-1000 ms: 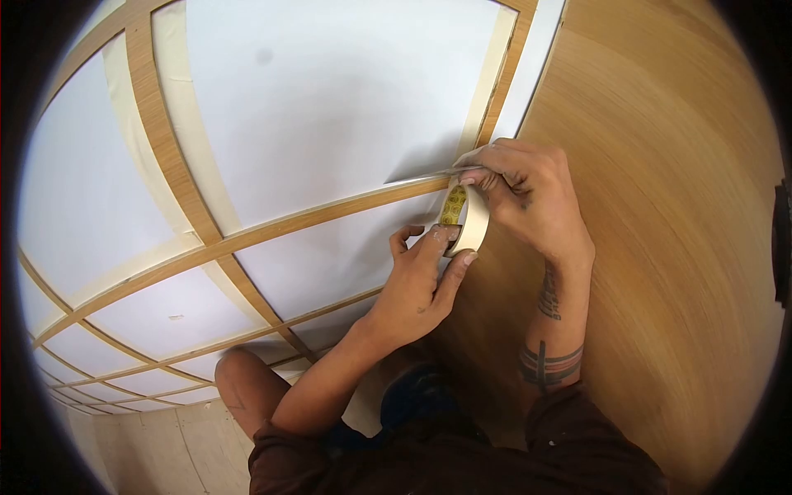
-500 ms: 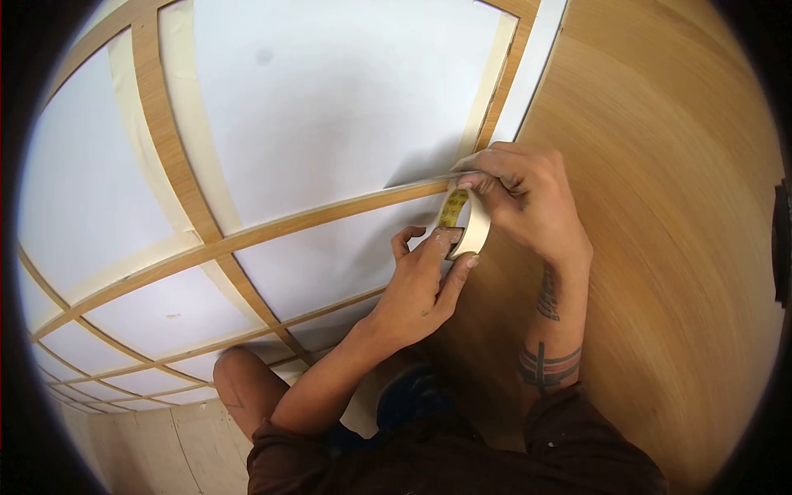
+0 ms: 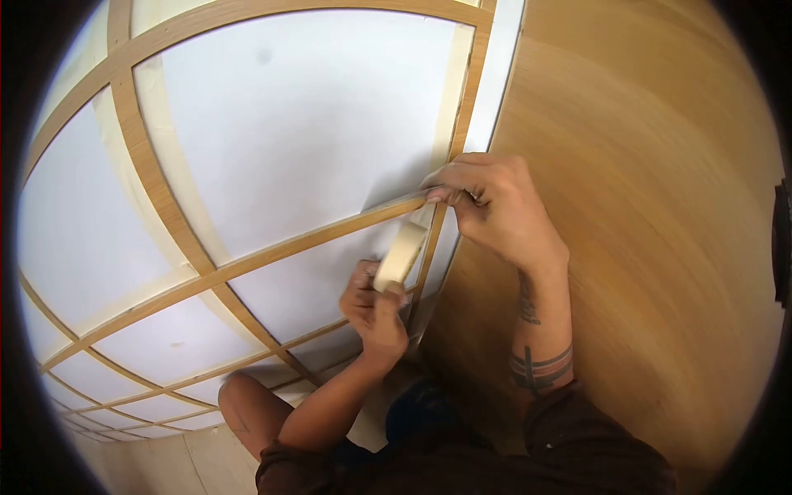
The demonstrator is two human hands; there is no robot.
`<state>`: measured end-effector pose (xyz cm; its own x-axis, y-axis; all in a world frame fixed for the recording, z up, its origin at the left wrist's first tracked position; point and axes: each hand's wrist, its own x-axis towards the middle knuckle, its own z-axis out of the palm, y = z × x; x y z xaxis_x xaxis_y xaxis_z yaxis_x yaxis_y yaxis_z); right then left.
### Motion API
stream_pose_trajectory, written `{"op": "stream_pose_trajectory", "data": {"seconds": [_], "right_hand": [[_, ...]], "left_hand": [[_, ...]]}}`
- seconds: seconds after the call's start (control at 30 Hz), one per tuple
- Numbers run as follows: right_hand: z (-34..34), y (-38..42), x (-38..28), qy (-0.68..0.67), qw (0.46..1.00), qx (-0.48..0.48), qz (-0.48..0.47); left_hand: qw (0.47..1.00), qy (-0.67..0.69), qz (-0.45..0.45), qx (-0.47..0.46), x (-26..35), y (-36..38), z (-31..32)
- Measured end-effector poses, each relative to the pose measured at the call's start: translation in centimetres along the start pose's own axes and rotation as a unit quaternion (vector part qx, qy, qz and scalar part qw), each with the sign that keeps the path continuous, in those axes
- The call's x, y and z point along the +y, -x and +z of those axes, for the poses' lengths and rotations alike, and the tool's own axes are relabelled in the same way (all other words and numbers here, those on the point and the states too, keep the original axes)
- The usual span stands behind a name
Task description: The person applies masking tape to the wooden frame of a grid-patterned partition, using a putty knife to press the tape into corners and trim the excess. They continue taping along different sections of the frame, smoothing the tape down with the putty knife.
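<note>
Nearest, a dark sleeve covers the right upper arm, and a bare knee is bent near the left forearm. Ahead of them, the left hand grasps a roll of pale tape between fingers and thumb, tilted and slightly blurred, just below a long wooden strip. The right hand is pinched closed at that strip's right end, by the corner with the upright strip — a short tape length runs from its fingertips to the roll. A thin greyish piece reaches left from those fingertips; what it is, I cannot tell. Beyond, the wooden strips frame white panels, some edged with pale tape. A wood-grained surface fills the right side.
</note>
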<state>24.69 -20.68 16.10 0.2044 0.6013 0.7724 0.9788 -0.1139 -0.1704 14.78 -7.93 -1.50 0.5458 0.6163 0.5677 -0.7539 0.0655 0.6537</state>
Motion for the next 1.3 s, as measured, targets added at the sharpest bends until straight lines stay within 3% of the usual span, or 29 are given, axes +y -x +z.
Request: {"op": "stream_pose_trajectory", "data": {"seconds": [0.07,0.17,0.23,0.47,0.57,0.6,0.67,0.7,0.8,0.97,1.07,1.1,1.17,1.23,1.3], "right_hand": [[0.0,-0.1,-0.1,-0.014,1.0,-0.006,0.014],[0.0,0.1,0.3,-0.013,1.0,-0.002,0.013],[0.1,0.1,0.6,-0.018,1.0,0.012,0.011],[-0.1,-0.4,0.6,-0.014,1.0,0.007,0.005],[-0.2,-0.8,0.5,-0.024,1.0,0.017,0.003],[-0.3,-0.8,0.4,-0.014,1.0,0.005,0.016],[-0.5,-0.8,0.2,-0.003,1.0,-0.006,0.03],[-0.5,-0.9,0.2,-0.008,1.0,-0.005,0.029],[-0.5,-0.8,-0.1,-0.02,1.0,-0.001,0.024],[-0.4,-0.8,-0.1,-0.012,1.0,0.005,0.005],[-0.5,-1.1,-0.3,0.001,0.998,-0.017,0.054],[-0.4,-1.0,-0.2,0.0,0.999,-0.009,0.043],[-0.4,-1.0,0.0,0.002,0.999,-0.003,0.032],[-0.2,-1.1,-0.1,-0.008,1.0,0.01,0.028],[-0.2,-0.9,0.1,-0.009,1.0,0.009,0.029]], "left_hand": [[0.996,-0.063,0.033,-0.051,-0.9,0.5,-0.1],[0.994,-0.093,-0.023,-0.056,0.6,0.7,0.7],[0.976,-0.193,0.024,-0.095,1.6,-0.3,1.4],[0.967,-0.246,0.012,-0.06,2.6,-1.4,4.6],[0.961,-0.245,0.125,-0.014,2.0,-0.7,6.0],[0.96,-0.248,0.127,-0.018,2.1,-0.6,6.1],[0.941,-0.316,0.102,-0.071,2.3,-0.5,6.3],[0.949,-0.278,0.103,-0.104,2.0,-1.1,6.1],[0.971,-0.231,0.044,-0.047,2.6,-1.9,5.0],[0.981,-0.188,-0.017,-0.053,3.7,-2.5,4.5],[0.978,-0.192,-0.011,-0.079,1.8,-2.7,5.3],[0.962,-0.26,0.041,-0.077,3.0,-2.7,5.1],[0.903,-0.327,0.275,0.038,3.8,-1.6,2.5],[0.922,-0.269,0.257,0.106,5.9,0.8,0.1],[0.925,-0.263,0.268,0.058,6.2,2.2,-1.1]]}}
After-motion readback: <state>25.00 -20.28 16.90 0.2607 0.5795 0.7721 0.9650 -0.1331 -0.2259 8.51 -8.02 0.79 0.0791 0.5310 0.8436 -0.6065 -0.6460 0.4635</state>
